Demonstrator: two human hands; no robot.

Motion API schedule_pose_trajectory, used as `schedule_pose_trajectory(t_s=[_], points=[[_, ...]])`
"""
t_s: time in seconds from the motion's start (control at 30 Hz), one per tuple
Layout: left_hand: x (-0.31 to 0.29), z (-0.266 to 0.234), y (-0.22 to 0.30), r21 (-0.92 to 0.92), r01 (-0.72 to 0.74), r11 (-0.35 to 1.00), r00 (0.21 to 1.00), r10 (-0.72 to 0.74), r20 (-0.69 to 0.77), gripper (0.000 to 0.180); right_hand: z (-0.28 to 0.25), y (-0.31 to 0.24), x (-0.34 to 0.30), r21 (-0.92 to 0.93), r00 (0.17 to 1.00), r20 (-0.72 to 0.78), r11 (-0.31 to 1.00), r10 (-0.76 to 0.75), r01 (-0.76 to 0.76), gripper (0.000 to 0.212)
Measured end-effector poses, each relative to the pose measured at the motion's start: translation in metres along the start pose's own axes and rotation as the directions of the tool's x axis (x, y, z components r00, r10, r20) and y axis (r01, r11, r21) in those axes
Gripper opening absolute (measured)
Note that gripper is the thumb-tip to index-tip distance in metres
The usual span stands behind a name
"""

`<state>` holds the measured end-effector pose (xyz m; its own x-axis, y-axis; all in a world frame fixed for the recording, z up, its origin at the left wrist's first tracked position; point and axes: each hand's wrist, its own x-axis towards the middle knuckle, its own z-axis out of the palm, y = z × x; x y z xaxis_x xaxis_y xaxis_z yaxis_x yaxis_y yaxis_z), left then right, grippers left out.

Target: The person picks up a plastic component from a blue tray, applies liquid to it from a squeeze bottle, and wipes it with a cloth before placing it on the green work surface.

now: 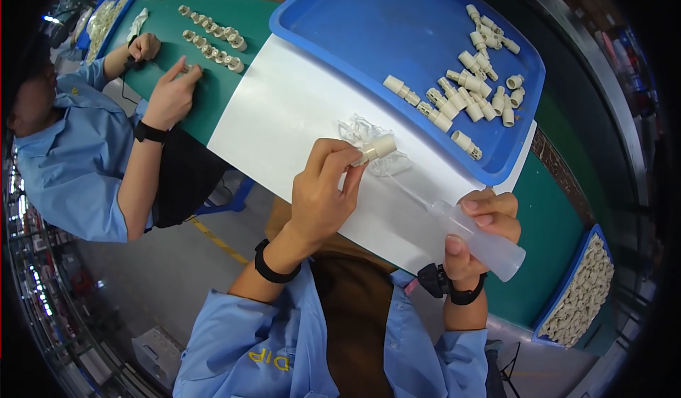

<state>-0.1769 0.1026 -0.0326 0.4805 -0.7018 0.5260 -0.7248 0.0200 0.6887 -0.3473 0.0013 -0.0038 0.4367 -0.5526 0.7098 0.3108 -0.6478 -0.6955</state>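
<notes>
My left hand pinches a cream plastic cylindrical fitting between thumb and fingers, its wide smooth end facing right. Wrapped in my right hand is a translucent squeeze bottle, tilted, with a thin nozzle reaching up and left toward the fitting. Whether the nozzle tip touches the fitting is hard to tell. Behind the fitting, a crumpled clear-white wad that looks like tissue or film lies on the white sheet.
A blue tray beyond my hands holds several similar fittings. At the right edge stands a blue bin full of small cream parts. On the left, a co-worker works at the green table, near two rows of fittings.
</notes>
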Motion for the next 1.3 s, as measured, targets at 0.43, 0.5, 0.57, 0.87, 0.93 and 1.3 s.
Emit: schedule_pose_trajectory(t_s=[0.43,0.5,0.57,0.87,0.93,1.3], points=[[-0.002,0.005,0.006,0.084,-0.119,0.989,0.993,0.119,0.006,0.026,0.001,-0.003,0.000,-0.129,0.997,0.075,0.991,0.028,-0.018,0.035],[-0.002,0.005,0.007,0.084,-0.121,0.989,0.993,0.121,0.008,0.026,0.002,-0.003,0.000,-0.115,0.998,0.055,0.993,0.025,-0.019,0.035],[-0.002,0.004,0.008,0.081,-0.119,0.990,0.993,0.119,0.011,0.026,0.002,-0.002,-0.001,-0.083,1.000,0.016,0.996,0.018,-0.017,0.034],[0.000,0.005,0.008,-0.075,-0.032,0.997,0.999,0.031,-0.013,0.026,0.003,-0.001,-0.001,-0.070,1.000,0.001,0.997,0.012,-0.012,0.034],[0.000,0.005,0.008,-0.115,0.000,0.993,1.000,-0.001,-0.008,0.025,0.002,-0.001,-0.001,-0.068,1.000,0.000,0.998,0.003,-0.003,0.034],[0.001,-0.003,0.014,-0.504,0.499,0.705,0.865,-0.442,0.239,0.017,0.002,-0.003,0.000,-0.044,1.000,-0.005,0.999,-0.003,0.003,0.034]])
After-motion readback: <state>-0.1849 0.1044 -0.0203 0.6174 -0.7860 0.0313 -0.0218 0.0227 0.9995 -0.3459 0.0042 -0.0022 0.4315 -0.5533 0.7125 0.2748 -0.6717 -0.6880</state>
